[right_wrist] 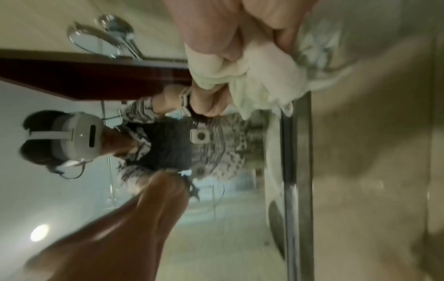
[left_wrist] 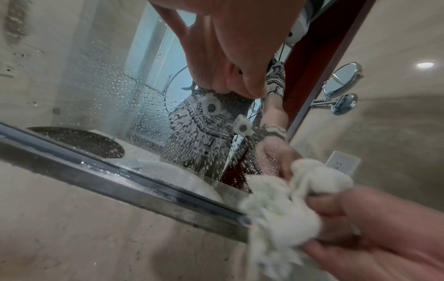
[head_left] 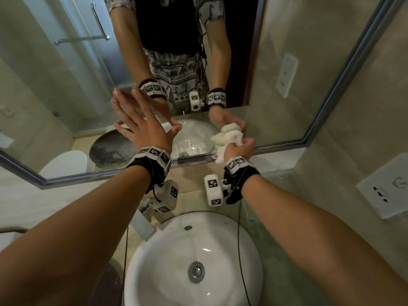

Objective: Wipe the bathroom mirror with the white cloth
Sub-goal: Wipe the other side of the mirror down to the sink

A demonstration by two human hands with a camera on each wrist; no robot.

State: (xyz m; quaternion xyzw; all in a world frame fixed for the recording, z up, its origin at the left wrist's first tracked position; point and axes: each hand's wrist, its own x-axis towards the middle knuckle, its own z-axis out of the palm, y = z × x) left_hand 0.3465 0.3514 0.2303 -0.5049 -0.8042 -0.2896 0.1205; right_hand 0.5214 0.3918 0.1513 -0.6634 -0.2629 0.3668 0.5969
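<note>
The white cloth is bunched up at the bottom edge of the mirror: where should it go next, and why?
Probably a sweep left and upward across the glass. The right hand grips the white cloth low on the mirror, by the frame, and the left wrist view shows water droplets covering the glass to its left. The left hand lies flat on the glass.

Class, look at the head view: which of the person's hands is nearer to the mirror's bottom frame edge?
Right. The right hand grips the white cloth just above the mirror's bottom frame edge; the left hand lies flat on the glass higher up.
</note>
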